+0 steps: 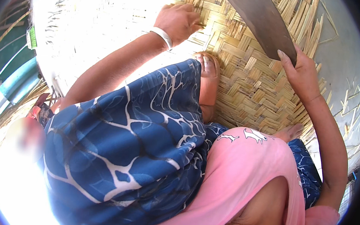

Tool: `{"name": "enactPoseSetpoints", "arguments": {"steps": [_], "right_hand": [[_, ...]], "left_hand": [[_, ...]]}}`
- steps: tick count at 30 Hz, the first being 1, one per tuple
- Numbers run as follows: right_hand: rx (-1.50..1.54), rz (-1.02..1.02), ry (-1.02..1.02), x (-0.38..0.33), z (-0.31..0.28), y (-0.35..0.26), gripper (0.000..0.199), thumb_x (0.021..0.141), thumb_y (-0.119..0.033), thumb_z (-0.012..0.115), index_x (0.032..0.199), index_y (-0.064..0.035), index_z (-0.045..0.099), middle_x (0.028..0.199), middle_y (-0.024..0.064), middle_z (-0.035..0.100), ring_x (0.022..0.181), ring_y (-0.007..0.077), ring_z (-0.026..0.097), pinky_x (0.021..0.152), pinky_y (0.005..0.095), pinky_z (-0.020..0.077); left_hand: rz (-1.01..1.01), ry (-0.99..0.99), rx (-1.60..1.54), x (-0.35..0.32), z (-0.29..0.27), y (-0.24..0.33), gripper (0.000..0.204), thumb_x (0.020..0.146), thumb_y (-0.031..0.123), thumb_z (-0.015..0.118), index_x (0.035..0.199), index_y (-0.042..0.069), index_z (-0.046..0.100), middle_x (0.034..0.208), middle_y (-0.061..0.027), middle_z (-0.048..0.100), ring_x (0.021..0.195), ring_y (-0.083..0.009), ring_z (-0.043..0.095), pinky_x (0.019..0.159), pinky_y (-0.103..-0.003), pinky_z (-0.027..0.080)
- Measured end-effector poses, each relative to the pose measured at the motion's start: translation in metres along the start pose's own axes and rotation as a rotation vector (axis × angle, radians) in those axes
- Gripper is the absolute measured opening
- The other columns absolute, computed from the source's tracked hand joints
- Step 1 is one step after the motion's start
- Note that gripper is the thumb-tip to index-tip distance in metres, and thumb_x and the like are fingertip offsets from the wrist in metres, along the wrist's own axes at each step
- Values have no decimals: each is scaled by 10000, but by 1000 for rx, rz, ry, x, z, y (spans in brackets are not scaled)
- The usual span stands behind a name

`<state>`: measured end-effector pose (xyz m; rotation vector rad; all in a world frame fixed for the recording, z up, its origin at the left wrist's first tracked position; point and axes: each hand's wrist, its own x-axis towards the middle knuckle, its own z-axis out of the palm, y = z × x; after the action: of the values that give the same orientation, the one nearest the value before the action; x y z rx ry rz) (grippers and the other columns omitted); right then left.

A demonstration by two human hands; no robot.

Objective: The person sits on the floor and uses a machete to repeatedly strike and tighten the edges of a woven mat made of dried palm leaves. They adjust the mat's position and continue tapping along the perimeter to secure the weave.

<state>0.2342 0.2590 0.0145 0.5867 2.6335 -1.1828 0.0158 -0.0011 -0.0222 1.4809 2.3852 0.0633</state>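
A woven mat of flat, straw-coloured strips spreads in front of me, its left part washed out by bright light. My left hand, with a white bangle at the wrist, rests on the mat with its fingers curled closed. What they pinch, if anything, is hidden. At the right, my right hand grips the near end of a long, flat, dark-brown blade-like piece, thumb on top. This piece slants up and left over the mat, and its far end runs out of view.
My sandalled foot stands on the mat, and my other foot is at its near edge. Loose strip ends stick out along the right side. Cut bits of straw litter the grey floor. A blurred person is at the far left.
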Motion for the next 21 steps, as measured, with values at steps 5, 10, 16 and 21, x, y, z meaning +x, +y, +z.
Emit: {"name": "enactPoseSetpoints", "arguments": {"steps": [5,10,16,21], "right_hand": [[-25,28,31,0,2,2,380,895,-302,578,1126,0,588,899,224,651,825,384,624,723,391,503],[-40,24,32,-1,3,5,402,893,-321,574,1133,2,586,907,225,649,827,385,621,730,400,502],[-47,29,18,1,1,6,395,890,-327,574,1144,-25,589,908,215,653,824,384,622,731,408,506],[-55,27,25,-2,4,4,376,899,-315,561,1140,-28,586,870,220,648,796,383,620,707,423,504]], "left_hand": [[-156,39,-294,1,13,-5,197,811,294,717,888,116,680,924,-31,649,770,-196,634,699,-327,520],[-116,14,-302,1,12,-8,175,818,274,711,854,105,685,907,-45,628,794,-203,628,705,-335,513],[-192,-41,-164,4,1,2,176,832,284,685,844,109,680,876,-44,609,776,-215,619,705,-352,495],[-163,-55,-181,12,11,6,167,840,282,671,866,116,670,890,-42,612,797,-219,624,718,-356,503]]}}
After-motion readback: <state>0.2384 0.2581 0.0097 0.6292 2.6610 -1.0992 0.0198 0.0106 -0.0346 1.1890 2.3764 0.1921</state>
